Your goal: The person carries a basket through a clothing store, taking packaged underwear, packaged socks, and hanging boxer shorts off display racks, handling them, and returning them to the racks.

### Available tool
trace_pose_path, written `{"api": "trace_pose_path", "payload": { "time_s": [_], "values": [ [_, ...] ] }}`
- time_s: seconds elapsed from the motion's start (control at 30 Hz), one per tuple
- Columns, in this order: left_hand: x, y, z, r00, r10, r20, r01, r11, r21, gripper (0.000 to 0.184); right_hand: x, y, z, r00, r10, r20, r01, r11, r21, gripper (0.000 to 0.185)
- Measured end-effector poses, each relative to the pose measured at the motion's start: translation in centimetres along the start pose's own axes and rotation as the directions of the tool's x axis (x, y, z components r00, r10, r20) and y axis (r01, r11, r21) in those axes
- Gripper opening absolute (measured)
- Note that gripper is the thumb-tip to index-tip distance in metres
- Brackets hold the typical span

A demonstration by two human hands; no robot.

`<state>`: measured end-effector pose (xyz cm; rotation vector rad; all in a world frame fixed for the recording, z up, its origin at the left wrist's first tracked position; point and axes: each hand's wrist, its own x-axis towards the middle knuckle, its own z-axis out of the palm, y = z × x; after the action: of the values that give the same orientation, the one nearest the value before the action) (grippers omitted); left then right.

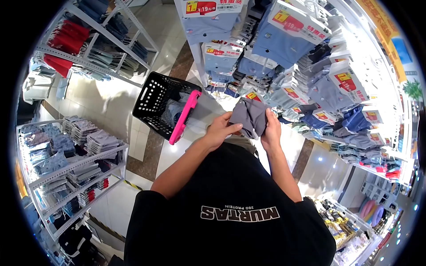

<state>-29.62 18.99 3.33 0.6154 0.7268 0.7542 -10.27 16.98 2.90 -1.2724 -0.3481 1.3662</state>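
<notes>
A folded grey garment [249,116] is held up in front of my chest, between both hands. My left hand [218,130] grips its left edge, the thumb lying on top of the cloth. On the opposite edge, my right hand [271,128] holds the fabric with the fingers partly behind it. To the left of the garment is a black perforated basket [153,98] with a pink handle [185,116]. Light blue-grey clothing [174,111] lies inside the basket. Packaged garments with red and yellow price cards [296,22] hang just beyond my hands.
White racks of hanging clothes [350,84] line the right side. A tiered shelf of folded clothes [104,146] stands at the left, and another rack with red garments [66,37] is at the upper left. Bins of small packaged goods [337,221] are at the lower right.
</notes>
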Motion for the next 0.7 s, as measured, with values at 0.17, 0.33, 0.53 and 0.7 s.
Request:
{"api": "trace_pose_path", "payload": {
  "time_s": [0.17, 0.33, 0.53, 0.7],
  "values": [
    [1.2, -1.1, -0.5, 0.998, 0.029, -0.048, -0.032, 0.998, -0.046, 0.031, -1.6, 0.1, 0.2, 0.939, -0.149, 0.310, 0.305, 0.775, -0.553, 0.046],
    [1.7, -0.2, -1.0, 0.996, 0.058, -0.064, -0.057, 0.998, 0.013, 0.027, -0.9, 0.8, 0.7, 0.891, -0.240, 0.386, 0.454, 0.503, -0.736, 0.047],
    [1.9, -1.9, -2.0, 0.997, 0.014, -0.073, -0.013, 1.000, 0.015, 0.021, -0.6, 1.5, 0.3, 0.964, -0.158, 0.213, 0.259, 0.729, -0.634, 0.027],
    [1.8, -1.7, -2.0, 0.986, -0.020, -0.166, 0.005, 0.996, -0.092, 0.018, -0.4, 0.4, 1.2, 0.971, -0.141, 0.193, 0.227, 0.795, -0.563, 0.021]
  ]
}}
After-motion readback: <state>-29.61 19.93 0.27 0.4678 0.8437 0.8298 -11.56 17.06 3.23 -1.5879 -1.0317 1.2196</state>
